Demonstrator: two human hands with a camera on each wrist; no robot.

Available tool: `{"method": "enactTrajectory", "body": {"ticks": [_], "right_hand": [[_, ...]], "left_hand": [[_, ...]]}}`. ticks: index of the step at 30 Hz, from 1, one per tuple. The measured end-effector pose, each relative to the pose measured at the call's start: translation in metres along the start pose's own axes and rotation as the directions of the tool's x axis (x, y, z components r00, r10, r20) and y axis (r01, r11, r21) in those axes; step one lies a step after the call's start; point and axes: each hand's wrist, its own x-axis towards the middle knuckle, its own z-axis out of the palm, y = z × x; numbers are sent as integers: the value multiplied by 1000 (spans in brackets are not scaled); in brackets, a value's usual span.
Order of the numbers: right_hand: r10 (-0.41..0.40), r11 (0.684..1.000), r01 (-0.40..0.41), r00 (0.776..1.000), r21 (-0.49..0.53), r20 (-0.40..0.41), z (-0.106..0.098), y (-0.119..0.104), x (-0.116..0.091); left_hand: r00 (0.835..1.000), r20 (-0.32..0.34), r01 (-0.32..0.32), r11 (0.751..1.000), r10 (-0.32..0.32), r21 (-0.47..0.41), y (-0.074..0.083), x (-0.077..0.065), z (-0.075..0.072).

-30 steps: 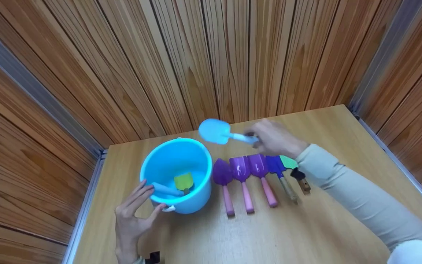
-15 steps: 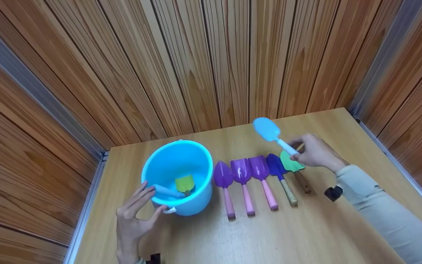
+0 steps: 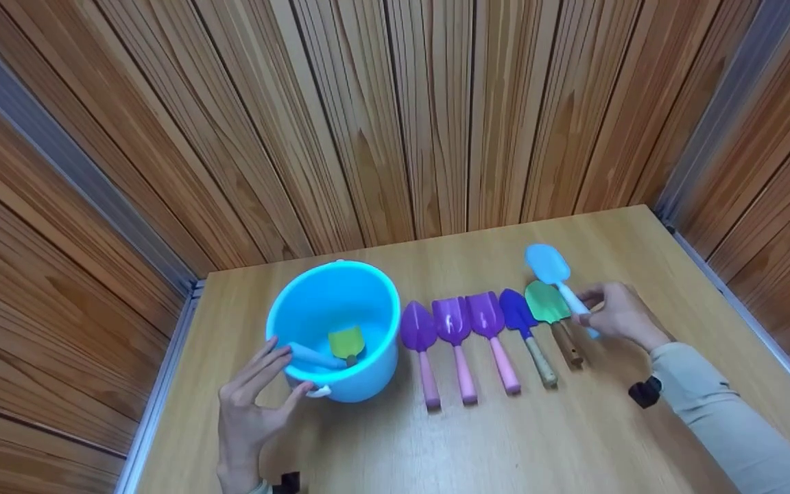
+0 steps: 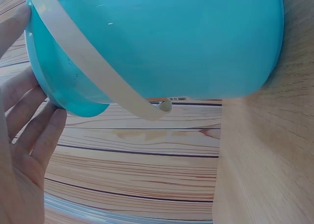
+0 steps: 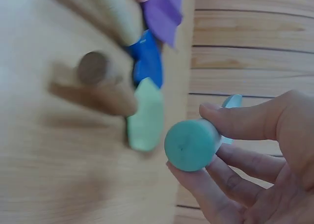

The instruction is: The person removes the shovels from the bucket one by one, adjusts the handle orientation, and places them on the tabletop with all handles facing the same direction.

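Head view: since half a second ago, the right hand (image 3: 618,319) has brought the light-blue trowel (image 3: 568,295) closer to the near edge, beside the green-bladed trowel (image 3: 547,302) at the row's right end. Thumb and fingers pinch its handle; whether it touches the tabletop (image 3: 450,446) cannot be told. The left hand (image 3: 251,405), fingers spread and nearly straight, touches the rim of the blue bucket (image 3: 371,377).

Left wrist view: fingertips meet the bucket's rim, and the whole curved white bail (image 4: 93,62), mostly unseen from above, shows.

Right wrist view: the trowel handle's round teal butt (image 5: 190,145) appears between thumb and fingers, its blade mostly hidden.
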Motion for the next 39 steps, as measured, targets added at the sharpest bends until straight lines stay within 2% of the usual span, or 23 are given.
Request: {"method": "enactTrajectory", "body": {"ticks": [7,14,22,30,33,39], "right_hand": [[77,997,-77,997,17,14,5,26,-4],[142,988,-145,988,45,58,5,40,-7],[171,985,-172,981,8,89,2,47,-11],[167,986,-167,982,-1,86,3,53,-14],[156,988,-157,983,-5,92,3,54,-15],[202,979,-203,972,-7,119,2,50,-17]], "left_hand": [[1000,-10,15,1000,-15,-9,1,-1,0],[1000,-10,28,1000,-28,-5,2,-2,0],[999,-3,44,999,-44,-11,3,-3,0],[1000,-2,-23,1000,23,-7,0,0,0],[1000,-8,-16,1000,16,-13,0,0,1],[1000,-1,11,1000,-11,-12,1,0,0]]}}
